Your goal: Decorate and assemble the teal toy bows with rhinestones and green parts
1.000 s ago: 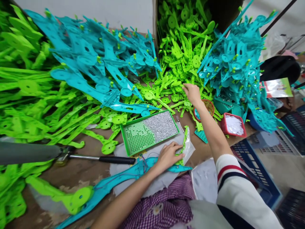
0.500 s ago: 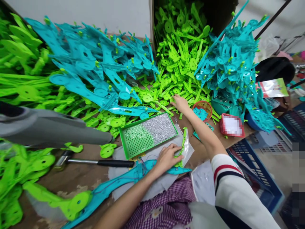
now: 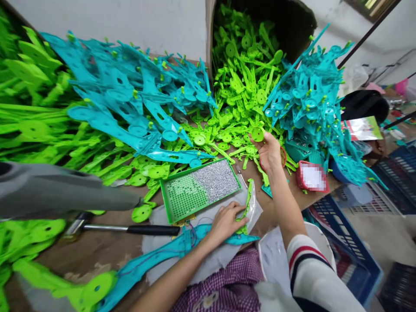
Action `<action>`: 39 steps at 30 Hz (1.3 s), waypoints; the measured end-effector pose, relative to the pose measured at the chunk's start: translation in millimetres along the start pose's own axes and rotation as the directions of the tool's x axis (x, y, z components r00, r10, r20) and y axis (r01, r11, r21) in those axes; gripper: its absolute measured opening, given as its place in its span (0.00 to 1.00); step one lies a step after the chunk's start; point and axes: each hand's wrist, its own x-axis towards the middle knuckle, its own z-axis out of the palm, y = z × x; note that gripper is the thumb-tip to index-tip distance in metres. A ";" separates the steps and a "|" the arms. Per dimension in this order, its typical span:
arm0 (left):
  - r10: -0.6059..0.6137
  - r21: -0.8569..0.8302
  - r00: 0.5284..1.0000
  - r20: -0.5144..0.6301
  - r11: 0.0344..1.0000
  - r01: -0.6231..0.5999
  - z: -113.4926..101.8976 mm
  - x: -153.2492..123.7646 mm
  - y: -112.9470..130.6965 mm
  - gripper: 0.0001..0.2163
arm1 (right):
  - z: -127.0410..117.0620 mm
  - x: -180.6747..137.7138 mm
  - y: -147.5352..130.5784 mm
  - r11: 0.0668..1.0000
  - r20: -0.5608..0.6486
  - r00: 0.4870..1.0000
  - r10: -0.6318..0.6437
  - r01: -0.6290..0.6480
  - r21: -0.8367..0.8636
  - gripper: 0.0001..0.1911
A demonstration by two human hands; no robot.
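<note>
My right hand (image 3: 270, 152) is raised by the loose green heap, fingers closed on a green plastic part with a round disc end (image 3: 258, 134); its narrow end shows below the palm. Lower down, my left hand (image 3: 227, 220) grips a slim green plastic strip (image 3: 248, 200) that stands up on a scrap of clear plastic film (image 3: 255, 210). Under my left wrist lies a long turquoise plastic piece (image 3: 156, 250) with thin wires along it. The green perforated tray (image 3: 182, 197) beyond the left hand holds many small silver metal bits (image 3: 219, 180).
A hammer (image 3: 152, 230) lies left of the hands, below a grey machine arm (image 3: 65, 190). Turquoise parts (image 3: 113, 86) and green parts (image 3: 243, 86) are heaped at the back. A red basket (image 3: 312, 176) and a blue bowl (image 3: 347, 169) stand at right.
My right hand has come up and right from the green heap, now with a round-ended green part in it. The left hand keeps its place at the green strip. The view has shifted slightly.
</note>
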 end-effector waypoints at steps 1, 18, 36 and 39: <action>-0.004 0.004 1.000 -0.002 1.000 0.004 0.2 0.3 -0.2 0.21 | 1.4 -12.2 -3.7 0.991 0.001 0.998 0.059 -0.059 0.116 0.14; 0.033 0.021 0.999 -0.017 0.999 -0.032 2.8 4.4 -3.1 0.20 | 0.4 -78.2 50.1 0.623 0.515 0.857 -0.002 0.404 -0.670 0.18; 0.036 0.042 0.999 -0.020 0.998 -0.035 6.5 5.0 -9.4 0.21 | -110.2 -118.5 25.5 0.438 -0.160 0.984 0.074 -0.176 -0.881 0.16; 0.037 0.040 0.999 -0.006 0.999 -0.037 5.9 5.6 -9.8 0.21 | -111.4 -120.1 20.4 0.803 -0.176 0.904 0.391 -0.428 -0.415 0.18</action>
